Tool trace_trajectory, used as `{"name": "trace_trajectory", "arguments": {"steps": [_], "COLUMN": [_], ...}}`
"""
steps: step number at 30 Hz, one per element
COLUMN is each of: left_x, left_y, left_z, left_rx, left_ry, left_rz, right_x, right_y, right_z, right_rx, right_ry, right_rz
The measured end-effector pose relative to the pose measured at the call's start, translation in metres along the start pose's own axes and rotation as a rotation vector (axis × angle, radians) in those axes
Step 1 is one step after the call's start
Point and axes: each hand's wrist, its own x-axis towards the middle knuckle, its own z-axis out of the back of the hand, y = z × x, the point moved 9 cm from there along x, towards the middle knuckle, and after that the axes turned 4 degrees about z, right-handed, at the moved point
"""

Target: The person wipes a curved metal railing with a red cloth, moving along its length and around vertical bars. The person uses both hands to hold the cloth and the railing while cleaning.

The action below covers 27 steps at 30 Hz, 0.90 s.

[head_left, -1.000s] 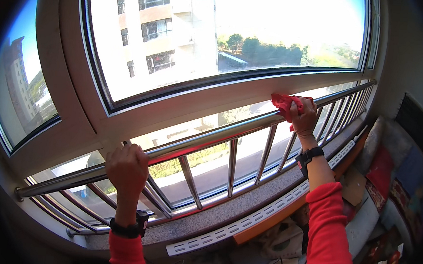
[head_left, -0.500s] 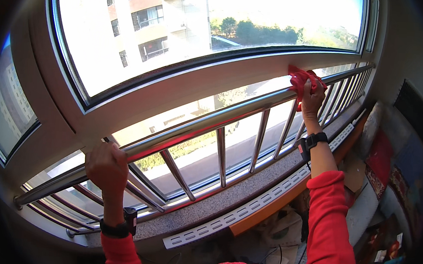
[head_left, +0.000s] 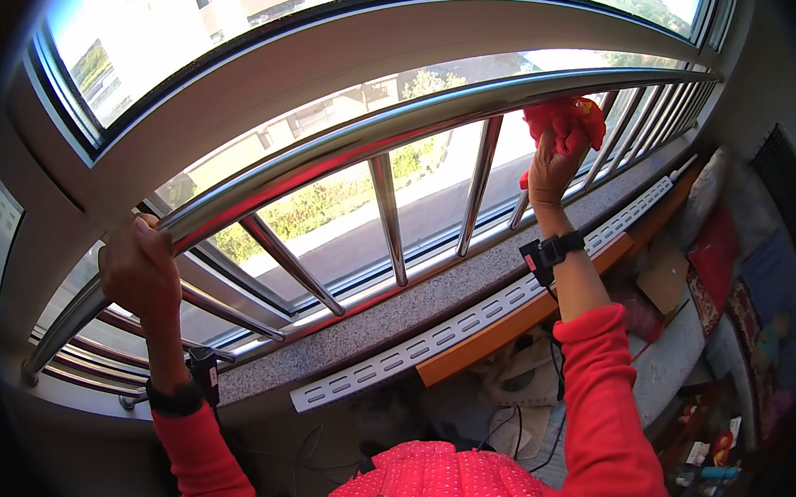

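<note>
A shiny metal railing [head_left: 350,137] with upright bars crosses in front of the window. At its left part my left hand [head_left: 141,267] is closed around the top rail. My right hand [head_left: 556,167] clutches a bunched red cloth [head_left: 578,121] farther right, just under the top rail. The cloth lies at an upright bar there, which is mostly hidden behind the cloth and my hand. Both wrists carry black straps with small dark devices.
Beyond the railing is a large framed window [head_left: 340,25]. Below it run a speckled stone sill [head_left: 346,333], a white slotted strip [head_left: 467,323] and an orange board [head_left: 479,349]. Folded textiles and small items lie at the right; thin cables [head_left: 519,432] hang below.
My right hand has moved the cloth from on top of the rail down to just beneath it. My left hand still grips the rail. The view has tilted downward.
</note>
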Motion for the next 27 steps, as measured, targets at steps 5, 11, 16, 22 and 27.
{"name": "trace_trajectory", "arguments": {"steps": [5, 11, 16, 22, 27], "left_x": [-0.004, -0.005, -0.007, -0.009, -0.007], "left_y": [0.003, 0.005, 0.010, 0.011, 0.009], "left_z": [-0.002, -0.003, -0.007, -0.007, -0.007], "left_rx": [0.000, -0.010, 0.020, 0.040, 0.052], "left_ry": [0.016, 0.020, 0.055, 0.031, 0.057], "left_rz": [0.015, 0.031, 0.058, 0.054, 0.058], "right_x": [-0.031, -0.094, -0.147, -0.211, -0.235], "right_y": [-0.014, -0.030, -0.053, -0.071, -0.068], "right_z": [-0.001, 0.003, 0.010, 0.023, 0.031], "right_rx": [-0.043, 0.000, -0.100, -0.400, -0.296], "right_ry": [0.065, 0.100, 0.244, 0.473, 0.544], "right_rz": [0.000, -0.073, -0.192, -0.259, -0.298]}}
